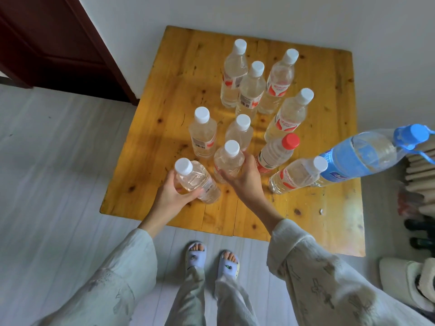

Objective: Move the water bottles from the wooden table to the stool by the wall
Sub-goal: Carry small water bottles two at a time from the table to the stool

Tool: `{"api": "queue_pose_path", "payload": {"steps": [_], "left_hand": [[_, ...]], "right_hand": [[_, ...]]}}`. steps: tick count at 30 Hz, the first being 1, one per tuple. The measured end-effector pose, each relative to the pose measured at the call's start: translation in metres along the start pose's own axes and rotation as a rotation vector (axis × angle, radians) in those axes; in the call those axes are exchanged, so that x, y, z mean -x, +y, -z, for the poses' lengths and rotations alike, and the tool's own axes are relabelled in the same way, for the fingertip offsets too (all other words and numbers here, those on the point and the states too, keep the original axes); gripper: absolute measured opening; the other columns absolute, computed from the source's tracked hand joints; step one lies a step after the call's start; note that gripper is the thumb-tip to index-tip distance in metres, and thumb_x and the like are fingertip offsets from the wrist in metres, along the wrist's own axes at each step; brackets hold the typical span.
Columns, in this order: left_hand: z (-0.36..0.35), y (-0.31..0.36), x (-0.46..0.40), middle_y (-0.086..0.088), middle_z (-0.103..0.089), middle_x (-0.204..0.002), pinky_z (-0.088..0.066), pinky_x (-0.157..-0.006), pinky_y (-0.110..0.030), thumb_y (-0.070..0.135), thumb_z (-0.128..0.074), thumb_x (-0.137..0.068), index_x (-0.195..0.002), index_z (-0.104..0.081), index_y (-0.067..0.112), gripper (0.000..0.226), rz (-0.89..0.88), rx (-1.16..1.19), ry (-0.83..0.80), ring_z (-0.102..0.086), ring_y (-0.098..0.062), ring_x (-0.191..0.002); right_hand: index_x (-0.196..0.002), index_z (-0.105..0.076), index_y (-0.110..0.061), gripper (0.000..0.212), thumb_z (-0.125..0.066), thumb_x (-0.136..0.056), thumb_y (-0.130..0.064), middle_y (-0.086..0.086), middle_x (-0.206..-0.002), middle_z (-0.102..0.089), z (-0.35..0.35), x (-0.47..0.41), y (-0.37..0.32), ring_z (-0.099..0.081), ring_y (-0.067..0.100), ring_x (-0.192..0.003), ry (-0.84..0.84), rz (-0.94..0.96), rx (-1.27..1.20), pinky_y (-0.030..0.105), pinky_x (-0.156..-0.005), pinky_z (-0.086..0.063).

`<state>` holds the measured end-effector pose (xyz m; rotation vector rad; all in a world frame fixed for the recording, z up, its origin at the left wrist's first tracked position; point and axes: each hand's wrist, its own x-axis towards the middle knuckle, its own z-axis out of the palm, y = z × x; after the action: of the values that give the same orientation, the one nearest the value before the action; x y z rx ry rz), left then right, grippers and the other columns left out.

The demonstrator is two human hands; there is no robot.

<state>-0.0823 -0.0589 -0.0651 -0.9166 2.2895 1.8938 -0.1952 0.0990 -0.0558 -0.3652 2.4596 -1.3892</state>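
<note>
Several clear water bottles with white caps stand on the yellow wooden table point(164, 95). My left hand point(170, 192) is wrapped around the nearest white-capped bottle point(196, 178) at the table's front left. My right hand point(246, 175) grips the white-capped bottle point(229, 161) just right of it. A red-capped bottle point(277, 152) and a large blue-capped bottle point(367, 154) stand to the right. The stool is out of view.
A dark red door point(54, 41) is at the back left, and a white wall runs behind the table. A radiator point(421, 170) and white slippers point(409, 281) lie at the right. Grey floor point(47, 172) spreads to the left. My feet in slippers point(211, 261) stand at the table's front edge.
</note>
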Motion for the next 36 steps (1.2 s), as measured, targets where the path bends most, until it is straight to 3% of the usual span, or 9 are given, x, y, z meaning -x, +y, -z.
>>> {"api": "queue_pose_path", "payload": {"steps": [5, 8, 10, 13, 16, 19, 23, 29, 36], "left_hand": [[0.009, -0.01, 0.013, 0.008, -0.066, -0.107, -0.049, -0.093, -0.035, 0.015, -0.078, -0.069, -0.109, -0.056, 0.029, 0.048, -0.003, 0.104, 0.123, -0.061, -0.007, -0.103], [0.019, -0.016, 0.014, 0.014, -0.069, -0.093, -0.052, -0.072, -0.015, 0.014, -0.078, -0.069, -0.104, -0.058, 0.029, 0.043, 0.001, 0.106, 0.154, -0.063, 0.004, -0.091], [0.043, 0.011, -0.004, 0.011, -0.067, -0.095, -0.048, -0.063, -0.006, 0.016, -0.079, -0.067, -0.111, -0.056, 0.023, 0.05, -0.119, -0.004, -0.131, -0.061, 0.011, -0.086], [0.042, 0.019, -0.006, 0.007, -0.064, -0.099, -0.048, -0.06, -0.006, 0.029, -0.084, -0.057, -0.116, -0.049, 0.026, 0.069, -0.093, -0.033, -0.164, -0.06, 0.012, -0.083], [0.034, 0.024, -0.002, 0.002, -0.064, -0.104, -0.051, -0.075, -0.019, 0.049, -0.08, -0.045, -0.119, -0.047, 0.023, 0.085, -0.072, -0.013, -0.15, -0.062, 0.0, -0.093], [0.024, 0.045, -0.001, 0.006, -0.069, -0.101, -0.052, -0.075, -0.018, 0.044, -0.084, -0.053, -0.113, -0.053, 0.029, 0.069, -0.109, -0.014, -0.287, -0.064, -0.004, -0.093], [-0.011, 0.064, 0.016, 0.013, -0.072, -0.084, -0.051, -0.068, -0.018, 0.034, -0.079, -0.065, -0.111, -0.058, 0.024, 0.051, -0.169, -0.001, -0.445, -0.066, 0.003, -0.08], [-0.076, 0.087, 0.084, 0.021, -0.073, -0.077, -0.049, -0.056, -0.009, 0.02, -0.073, -0.074, -0.095, -0.061, 0.029, 0.026, -0.256, -0.007, -0.77, -0.067, 0.005, -0.074], [-0.157, 0.098, 0.244, -0.006, -0.068, -0.101, -0.053, -0.066, -0.017, 0.035, -0.08, -0.059, -0.117, -0.052, 0.011, 0.069, -0.392, -0.117, -1.237, -0.066, -0.009, -0.087]], "right_hand": [[-0.13, -0.036, -0.013, 0.074, -0.076, -0.07, -0.032, 0.005, -0.129, -0.052, 0.007, 0.012, 0.005, -0.051, 0.014, -0.114, -0.062, -0.053, -0.086, 0.031, -0.094, -0.045], [-0.127, -0.039, -0.015, 0.07, -0.077, -0.07, -0.027, 0.005, -0.126, -0.056, 0.011, 0.02, 0.005, -0.054, 0.018, -0.114, -0.158, -0.095, -0.124, 0.042, -0.098, -0.047], [-0.124, -0.043, -0.016, 0.066, -0.077, -0.069, -0.027, 0.004, -0.123, -0.058, 0.016, 0.054, -0.014, -0.056, 0.016, -0.112, 0.121, -0.168, -0.217, 0.041, -0.098, -0.047], [-0.122, -0.046, -0.021, 0.069, -0.077, -0.063, -0.038, 0.0, -0.12, -0.06, 0.022, 0.071, -0.014, -0.057, 0.006, -0.109, 0.115, -0.188, -0.312, 0.03, -0.093, -0.047], [-0.115, -0.047, -0.032, 0.059, -0.074, -0.063, -0.039, -0.004, -0.114, -0.06, 0.029, 0.087, -0.022, -0.058, 0.004, -0.104, 0.129, -0.214, -0.339, 0.021, -0.081, -0.049], [-0.114, -0.051, -0.025, 0.054, -0.075, -0.066, -0.03, -0.005, -0.109, -0.062, 0.039, 0.12, -0.033, -0.059, 0.006, -0.102, 0.263, -0.243, -0.39, 0.015, -0.074, -0.05], [-0.119, -0.053, -0.014, 0.051, -0.074, -0.073, -0.022, 0.003, -0.114, -0.064, 0.062, 0.17, -0.041, -0.059, 0.016, -0.105, 0.463, -0.298, -0.437, 0.03, -0.085, -0.052], [-0.11, -0.06, -0.021, 0.045, -0.071, -0.067, -0.031, 0.001, -0.109, -0.067, 0.096, 0.283, -0.041, -0.061, 0.018, -0.105, 0.788, -0.351, -0.498, 0.032, -0.085, -0.051], [-0.101, -0.061, -0.031, 0.041, -0.072, -0.062, -0.04, -0.001, -0.107, -0.068, 0.102, 0.482, -0.049, -0.062, 0.017, -0.102, 1.209, -0.419, -0.505, 0.037, -0.091, -0.05]]}}
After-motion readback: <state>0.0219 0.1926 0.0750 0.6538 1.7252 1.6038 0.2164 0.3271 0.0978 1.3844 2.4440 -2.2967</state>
